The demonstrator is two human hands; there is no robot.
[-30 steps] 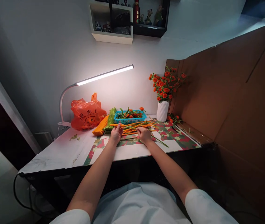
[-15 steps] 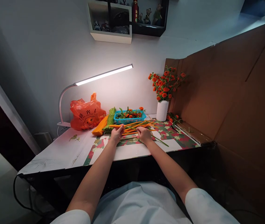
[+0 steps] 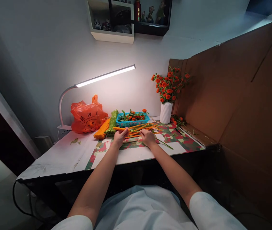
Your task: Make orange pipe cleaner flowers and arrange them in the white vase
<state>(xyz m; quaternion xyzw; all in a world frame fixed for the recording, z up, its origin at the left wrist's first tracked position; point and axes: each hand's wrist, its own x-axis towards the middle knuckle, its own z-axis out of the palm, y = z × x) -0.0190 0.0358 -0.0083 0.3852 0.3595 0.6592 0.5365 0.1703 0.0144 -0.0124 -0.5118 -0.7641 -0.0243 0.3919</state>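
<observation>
We have a ridged orange piece just above the middle of the counter, pinched in the fingers of our left hand. Our right hand, close beside it, grips a thin green stem, whose far end slants down to the right. Loose orange strips lie just beyond our hands. To their left we see an orange bundle next to a green bundle. Behind the strips sits a blue basket with flowers in it. Farther right, a white vase stands upright, full of orange blooms. At back left are an orange bag and a lit lamp. Cardboard walls our right side, and shelves hang above on the wall.
</observation>
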